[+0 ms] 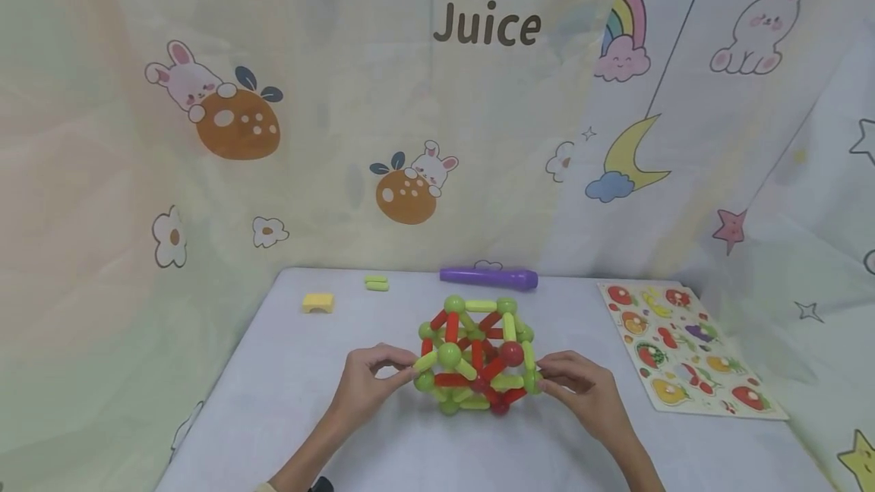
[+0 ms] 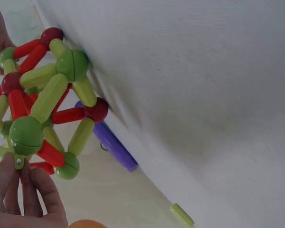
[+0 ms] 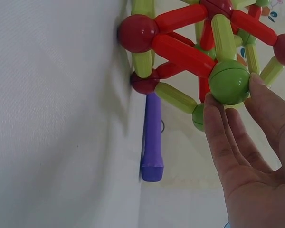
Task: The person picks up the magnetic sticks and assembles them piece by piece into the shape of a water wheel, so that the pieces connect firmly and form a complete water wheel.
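Note:
A ball-and-rod building structure (image 1: 450, 356) of green and red balls joined by yellow-green and red rods stands at the middle of the table. My left hand (image 1: 369, 382) is at its left side; in the left wrist view, thumb and fingers pinch the end of a yellow-green rod (image 2: 19, 161) below a green ball (image 2: 26, 135). At the opposite side, my right hand (image 1: 588, 393) holds a green ball (image 3: 229, 81) between thumb and fingertips. The lowest balls appear to rest on the white tabletop, and rods in front partly hide the structure's far side.
Behind the structure lies a purple tapered stick (image 1: 488, 278) near the table's back edge. Two loose yellow-green rods (image 1: 377, 286) and a yellow arched block (image 1: 318, 303) are at the back left. A fruit picture board (image 1: 683, 351) lies on the right. Printed curtains (image 1: 328, 97) hang around the table.

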Tool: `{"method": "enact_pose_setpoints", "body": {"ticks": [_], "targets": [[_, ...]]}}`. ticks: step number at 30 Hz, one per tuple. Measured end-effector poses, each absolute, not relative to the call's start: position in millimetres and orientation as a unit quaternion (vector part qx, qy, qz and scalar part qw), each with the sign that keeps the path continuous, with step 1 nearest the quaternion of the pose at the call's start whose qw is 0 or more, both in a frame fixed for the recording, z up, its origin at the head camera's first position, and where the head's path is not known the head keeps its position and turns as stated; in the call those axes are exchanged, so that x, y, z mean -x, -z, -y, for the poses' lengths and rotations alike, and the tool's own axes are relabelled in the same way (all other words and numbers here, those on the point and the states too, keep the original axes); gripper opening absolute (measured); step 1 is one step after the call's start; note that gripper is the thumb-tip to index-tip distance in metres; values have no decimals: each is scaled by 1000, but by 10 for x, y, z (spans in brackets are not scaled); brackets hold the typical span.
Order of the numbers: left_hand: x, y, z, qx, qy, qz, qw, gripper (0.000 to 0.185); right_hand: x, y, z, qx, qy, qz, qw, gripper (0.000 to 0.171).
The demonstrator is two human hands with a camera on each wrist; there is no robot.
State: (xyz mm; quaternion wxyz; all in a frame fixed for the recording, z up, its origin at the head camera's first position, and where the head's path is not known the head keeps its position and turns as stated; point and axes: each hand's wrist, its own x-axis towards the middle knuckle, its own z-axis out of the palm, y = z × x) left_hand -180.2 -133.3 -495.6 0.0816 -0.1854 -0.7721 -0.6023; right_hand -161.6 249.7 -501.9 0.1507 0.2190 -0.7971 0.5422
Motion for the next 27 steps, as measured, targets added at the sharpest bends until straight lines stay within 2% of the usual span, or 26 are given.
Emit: {"method": "enact_pose_setpoints", "body": {"ticks": [4,13,27], "targets": [[1770,4946,1288,186,610,767,77,13,1616,5017,-2492,-215,-540,800,150,29],[1731,4973,1206,179,583,784,114,17,1616,5025,-2490,-205,-536,805,151,29],[1723,4946,1136,161,555,809,110,19,1610,5032,-2494,-211,-547,796,150,29]]}}
